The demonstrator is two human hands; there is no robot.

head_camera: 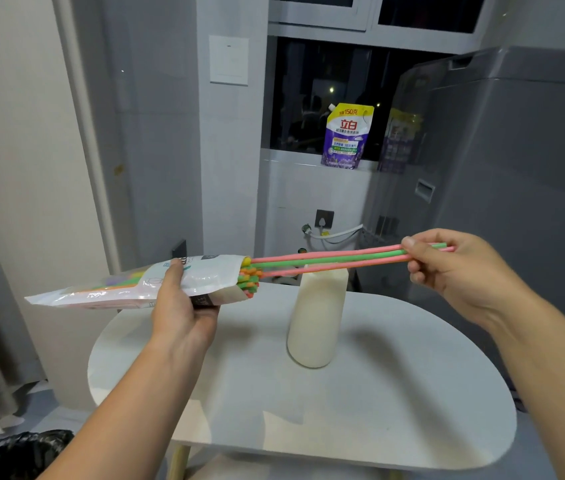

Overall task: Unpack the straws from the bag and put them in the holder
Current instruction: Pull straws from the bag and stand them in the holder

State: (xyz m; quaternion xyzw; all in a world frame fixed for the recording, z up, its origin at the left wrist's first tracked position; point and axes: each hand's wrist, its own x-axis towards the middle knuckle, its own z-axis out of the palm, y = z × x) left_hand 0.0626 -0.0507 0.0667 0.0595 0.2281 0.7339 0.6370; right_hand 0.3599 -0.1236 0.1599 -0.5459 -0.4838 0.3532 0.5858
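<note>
**Three straws stretched from the bag mouth to the right hand, above the holder**

The bag (128,284) is held roughly level in the air by the left hand (184,306). The fingers are curled beneath it and the thumb is laid across its top. Its open mouth is turned to the right. A bundle of straws (249,282) in orange, green, pink and yellow is seen at that mouth, the ends just poking out.

Three long straws (329,260), two pink and one green, are pinched near their far ends between the thumb and fingers of the right hand (447,268). Short tips show beyond the fingers. Their near ends lie at the bag's mouth; whether they are inside it cannot be told. The hands are well apart, and the gap between them is spanned by the three long straws.

The holder (317,323), a tall cream container, is stood upright on the white surface (395,410). It is directly below the three long straws, between the two hands, and touched by neither. A purple detergent pouch (346,136) is seen on the window ledge behind.
</note>
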